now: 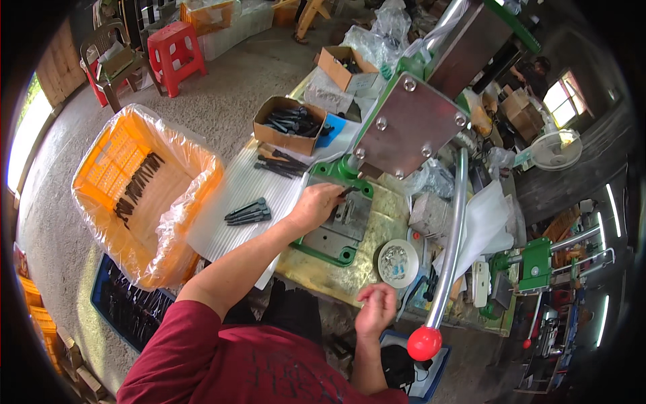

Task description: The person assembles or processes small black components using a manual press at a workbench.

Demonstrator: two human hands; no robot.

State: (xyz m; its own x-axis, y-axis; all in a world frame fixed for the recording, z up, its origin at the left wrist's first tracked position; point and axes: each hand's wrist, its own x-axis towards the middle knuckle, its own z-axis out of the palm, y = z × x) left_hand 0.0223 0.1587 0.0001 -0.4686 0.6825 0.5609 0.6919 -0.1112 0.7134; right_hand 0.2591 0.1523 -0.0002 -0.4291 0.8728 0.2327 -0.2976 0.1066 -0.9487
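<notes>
My left hand [317, 208] is closed over the metal fixture [344, 213] on the green base [326, 248] of a hand press. A small dark part [349, 191] shows at its fingertips; most of it is hidden. My right hand [377, 309] hovers off the table's front edge, its fingers curled in; whatever they may hold cannot be made out. Just beyond it stands a white bowl [398, 263] of small metal pieces. The press lever [452, 246] with its red ball knob [424, 343] slants down to the right of that hand.
Black handle-like parts [248, 212] lie on white foam sheet [212, 229], with more in a cardboard box [289, 126]. An orange crate [145, 195] lined with plastic stands left, above a blue tray [124, 303] of dark parts. A second green press [536, 264] is at right.
</notes>
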